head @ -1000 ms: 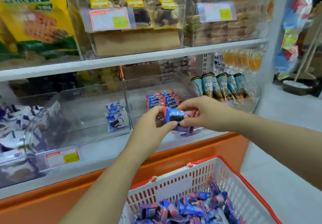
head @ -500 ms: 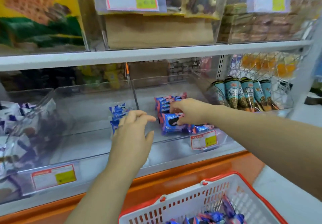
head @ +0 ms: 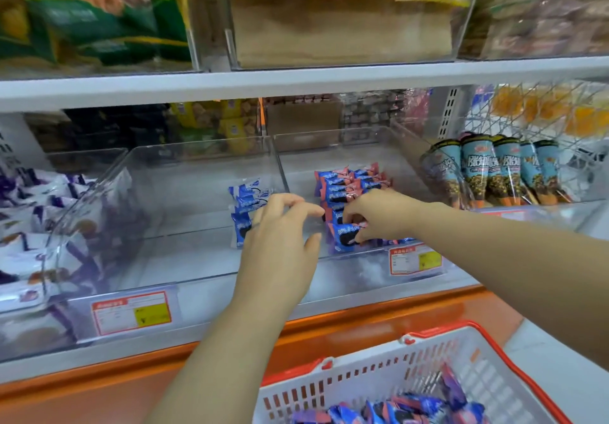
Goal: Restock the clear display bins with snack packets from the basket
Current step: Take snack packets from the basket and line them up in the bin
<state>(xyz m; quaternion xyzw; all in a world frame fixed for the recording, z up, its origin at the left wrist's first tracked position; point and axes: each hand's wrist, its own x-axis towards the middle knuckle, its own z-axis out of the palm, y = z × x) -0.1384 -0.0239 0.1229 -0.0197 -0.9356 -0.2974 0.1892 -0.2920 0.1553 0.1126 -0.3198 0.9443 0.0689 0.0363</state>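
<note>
Inside the right clear bin (head: 362, 146), the right hand (head: 379, 216) still pinches a blue-and-pink snack packet (head: 344, 237) with curled fingers, at the front end of the row of packets (head: 349, 181), the same as half a second ago. More has changed for the left hand (head: 280, 242): it was lower, and now it is raised close beside the right hand, with fingers loosely bent and spread, holding nothing. This hand stands before the divider wall (head: 280, 163) between two bins and hides part of the blue-and-white packets (head: 245, 199) in the neighbour bin. To the right stand cone snacks (head: 501, 169) in a row. A price label (head: 415, 260) sits on the bin front. Below, beside the orange ledge (head: 362, 321), the white basket (head: 379, 377) holds more packets (head: 412, 410) of the same colours.
</note>
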